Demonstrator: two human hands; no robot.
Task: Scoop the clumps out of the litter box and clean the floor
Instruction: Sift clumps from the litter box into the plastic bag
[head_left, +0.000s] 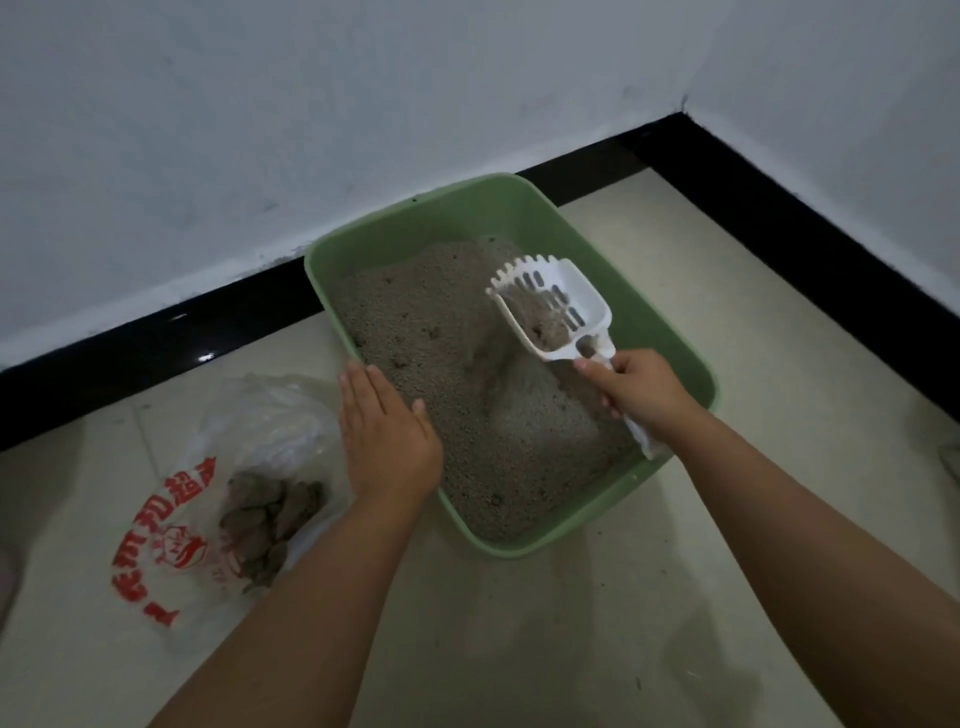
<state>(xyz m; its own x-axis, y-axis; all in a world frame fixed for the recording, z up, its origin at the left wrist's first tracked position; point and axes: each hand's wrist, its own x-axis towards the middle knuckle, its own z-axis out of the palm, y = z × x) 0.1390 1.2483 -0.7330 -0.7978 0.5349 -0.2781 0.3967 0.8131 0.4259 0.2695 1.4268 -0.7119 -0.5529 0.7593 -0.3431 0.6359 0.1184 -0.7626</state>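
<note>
White slotted plastic scoop (553, 312): light, stiff | right hand (644, 389) fingers gripping its handle | left hand (387, 431) fingers lying straight together on green plastic litter box (670, 332) rim

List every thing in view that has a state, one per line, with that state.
litter box: on the floor, uncovered, holding grey litter dug unevenly.
scoop: raised over the litter, some litter in its slotted bowl.
right hand: grips the scoop's handle.
left hand: fingers straight, at the box's near left rim.
plastic bag: lying open on the floor, grey clumps inside.
</note>
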